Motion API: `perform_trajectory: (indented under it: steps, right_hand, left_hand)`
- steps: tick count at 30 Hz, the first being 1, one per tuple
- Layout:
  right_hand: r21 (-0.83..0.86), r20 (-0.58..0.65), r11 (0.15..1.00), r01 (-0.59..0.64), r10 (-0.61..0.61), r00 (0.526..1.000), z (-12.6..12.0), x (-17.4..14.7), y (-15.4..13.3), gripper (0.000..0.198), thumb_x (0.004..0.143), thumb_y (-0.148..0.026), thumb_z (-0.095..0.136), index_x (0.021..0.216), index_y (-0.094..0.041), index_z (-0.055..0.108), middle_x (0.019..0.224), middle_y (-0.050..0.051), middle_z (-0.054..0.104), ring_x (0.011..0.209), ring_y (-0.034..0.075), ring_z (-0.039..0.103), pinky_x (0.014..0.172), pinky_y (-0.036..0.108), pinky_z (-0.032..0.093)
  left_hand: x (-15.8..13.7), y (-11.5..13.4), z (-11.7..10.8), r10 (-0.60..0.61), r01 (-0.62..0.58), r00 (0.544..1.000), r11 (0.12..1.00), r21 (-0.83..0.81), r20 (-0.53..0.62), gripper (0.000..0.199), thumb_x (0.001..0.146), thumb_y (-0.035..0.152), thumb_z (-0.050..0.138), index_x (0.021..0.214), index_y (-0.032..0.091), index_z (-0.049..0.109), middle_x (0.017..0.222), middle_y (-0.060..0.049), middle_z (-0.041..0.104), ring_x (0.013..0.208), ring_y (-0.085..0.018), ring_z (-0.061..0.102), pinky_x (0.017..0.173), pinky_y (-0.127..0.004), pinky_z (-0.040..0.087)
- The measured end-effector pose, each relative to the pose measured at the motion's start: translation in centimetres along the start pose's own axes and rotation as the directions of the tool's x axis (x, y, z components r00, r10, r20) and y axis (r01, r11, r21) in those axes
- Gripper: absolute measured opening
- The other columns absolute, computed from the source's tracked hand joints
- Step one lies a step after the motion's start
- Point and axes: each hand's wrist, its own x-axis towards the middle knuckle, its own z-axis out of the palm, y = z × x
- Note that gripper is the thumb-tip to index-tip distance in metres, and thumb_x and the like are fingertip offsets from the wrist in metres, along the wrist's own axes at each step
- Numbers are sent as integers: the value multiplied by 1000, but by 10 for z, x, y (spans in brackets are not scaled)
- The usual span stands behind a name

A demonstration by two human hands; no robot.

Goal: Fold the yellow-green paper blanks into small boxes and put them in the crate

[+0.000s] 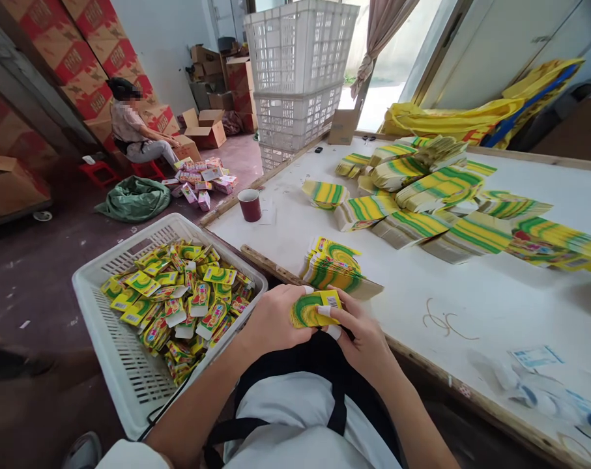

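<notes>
Between my two hands, in front of my lap at the table's edge, is a small yellow and green carton (pixel 311 310). My left hand (pixel 281 319) grips its left end. With white-covered fingertips, my right hand (pixel 356 329) pinches the carton's right end near the barcode. Just beyond my hands, a stack of flat yellow-green cartons (pixel 331 264) leans at the table's edge. To my left, a white plastic basket (pixel 112 348) holds many small cartons (pixel 190 293) of the same print, lying in a loose heap.
More bundles of flat cartons (pixel 422 195) spread over the white table (pixel 403 293). A dark red mug (pixel 249 205) stands near its left edge, rubber bands (pixel 444 319) lie on the right. White crates (pixel 295 71) are stacked beyond. Another person (pixel 136 127) sits by cardboard boxes.
</notes>
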Motion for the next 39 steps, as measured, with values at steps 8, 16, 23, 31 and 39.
perform_trajectory:
  steps: [8, 16, 23, 31, 39]
  right_hand:
    - [2, 87, 1000, 27, -27, 996, -4, 5, -3, 24, 91, -18, 50, 111, -27, 58, 136, 14, 51, 122, 26, 55, 95, 43, 51]
    - [-3, -5, 1000, 13, -13, 1000, 9, -1, -5, 24, 93, -22, 47, 114, -26, 59, 144, 16, 45, 125, 29, 54, 93, 45, 52]
    - [106, 12, 994, -8, 7, 1000, 7, -3, -8, 43, 95, -20, 44, 136, -30, 48, 153, 11, 36, 138, 26, 39, 105, 46, 43]
    - [158, -105, 958, -238, 256, 961, 7, 24, 3, 67, 84, -34, 63, 144, -23, 35, 133, 15, 58, 112, 27, 63, 96, 46, 51]
    - [-252, -285, 877, -410, 338, 897, -19, 63, 65, 37, 75, -20, 52, 112, -16, 58, 91, 12, 70, 84, 28, 62, 80, 48, 50]
  left_hand:
    - [-1, -4, 2, -28, 28, 1000, 999, -28, 10, 51, 61, 30, 76, 109, 17, 61, 103, -9, 71, 96, -26, 66, 86, -40, 54]
    - [-1, 1, -6, -16, 15, 1000, 999, -29, -11, 49, 62, 28, 75, 108, 20, 60, 103, -7, 71, 95, -25, 66, 85, -38, 54]
    - [1, 5, -6, 16, -16, 1000, 1000, -8, 15, 52, 62, 27, 76, 110, 17, 59, 108, -11, 69, 100, -26, 65, 88, -40, 53]
    - [-2, -25, -32, -235, 228, 972, 948, 223, 4, 48, 67, 27, 74, 112, 20, 58, 111, -9, 69, 104, -28, 64, 92, -42, 49]
    - [-10, -73, -51, -371, 400, 916, 867, 297, -150, 62, 72, 43, 70, 124, 13, 51, 129, -19, 57, 125, -35, 48, 105, -54, 36]
